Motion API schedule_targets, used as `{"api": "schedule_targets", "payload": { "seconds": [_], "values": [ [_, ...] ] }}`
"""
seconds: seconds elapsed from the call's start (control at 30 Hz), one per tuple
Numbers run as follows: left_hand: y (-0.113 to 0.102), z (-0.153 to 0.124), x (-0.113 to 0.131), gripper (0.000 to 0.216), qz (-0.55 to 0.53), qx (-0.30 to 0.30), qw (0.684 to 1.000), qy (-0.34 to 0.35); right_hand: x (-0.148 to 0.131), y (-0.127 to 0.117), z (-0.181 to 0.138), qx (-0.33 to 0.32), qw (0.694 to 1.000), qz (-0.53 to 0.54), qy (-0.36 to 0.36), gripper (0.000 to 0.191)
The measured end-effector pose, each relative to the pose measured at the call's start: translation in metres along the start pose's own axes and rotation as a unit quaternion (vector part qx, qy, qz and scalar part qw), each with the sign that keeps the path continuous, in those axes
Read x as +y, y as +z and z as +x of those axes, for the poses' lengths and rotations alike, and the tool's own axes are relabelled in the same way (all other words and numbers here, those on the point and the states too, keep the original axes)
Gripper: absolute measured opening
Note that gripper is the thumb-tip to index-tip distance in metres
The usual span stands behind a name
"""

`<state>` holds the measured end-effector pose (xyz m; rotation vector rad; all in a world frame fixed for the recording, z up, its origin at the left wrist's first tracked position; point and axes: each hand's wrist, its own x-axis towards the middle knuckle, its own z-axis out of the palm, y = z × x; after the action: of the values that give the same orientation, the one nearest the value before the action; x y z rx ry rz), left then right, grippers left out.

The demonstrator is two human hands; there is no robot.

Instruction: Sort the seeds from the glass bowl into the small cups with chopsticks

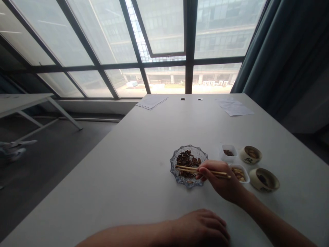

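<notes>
A pair of wooden chopsticks [191,169] is held in my right hand [222,178], fingers closed around them. Their tips reach over a scalloped glass plate [175,177] that carries a heap of dark brown, seed-like pieces [185,159]. Whether the tips pinch a piece is too small to tell. Close to the near edge of the table, my left hand [202,226] lies palm down on the surface, its fingers loosely stretched and holding nothing. Partly behind my right hand sits a white plastic tub [247,177] with pale tan pieces in it.
Another white tub [229,157] with dark bits stands right of the plate. Beside the tubs are two ceramic bowls, a smaller one [251,160] and a larger one [271,185]. Papers [151,101] and more sheets [235,106] lie at the white table's [123,151] far end, near the windows.
</notes>
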<state>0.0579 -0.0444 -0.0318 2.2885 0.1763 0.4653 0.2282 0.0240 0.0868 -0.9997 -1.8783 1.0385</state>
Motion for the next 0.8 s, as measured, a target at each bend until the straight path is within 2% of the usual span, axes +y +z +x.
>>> {"api": "schedule_targets", "payload": {
  "seconds": [0.23, 0.53, 0.67, 0.8],
  "values": [
    [0.0, 0.0, -0.004, 0.027, -0.005, -0.029, 1.0, -0.007, 0.0, -0.001, 0.0, 0.009, 1.0, -0.02, 0.018, 0.04],
    [-0.005, 0.002, 0.004, 0.036, 0.001, -0.011, 1.0, 0.003, 0.017, 0.004, -0.002, 0.04, 0.998, 0.027, 0.029, 0.044],
    [-0.006, 0.001, 0.003, 0.038, 0.008, -0.013, 1.0, 0.01, 0.02, 0.009, -0.002, 0.086, 0.993, 0.069, 0.044, 0.046],
    [-0.005, 0.0, 0.001, 0.039, 0.008, -0.016, 1.0, 0.011, 0.011, 0.004, -0.002, 0.143, 0.986, 0.063, 0.049, 0.047]
  ]
}}
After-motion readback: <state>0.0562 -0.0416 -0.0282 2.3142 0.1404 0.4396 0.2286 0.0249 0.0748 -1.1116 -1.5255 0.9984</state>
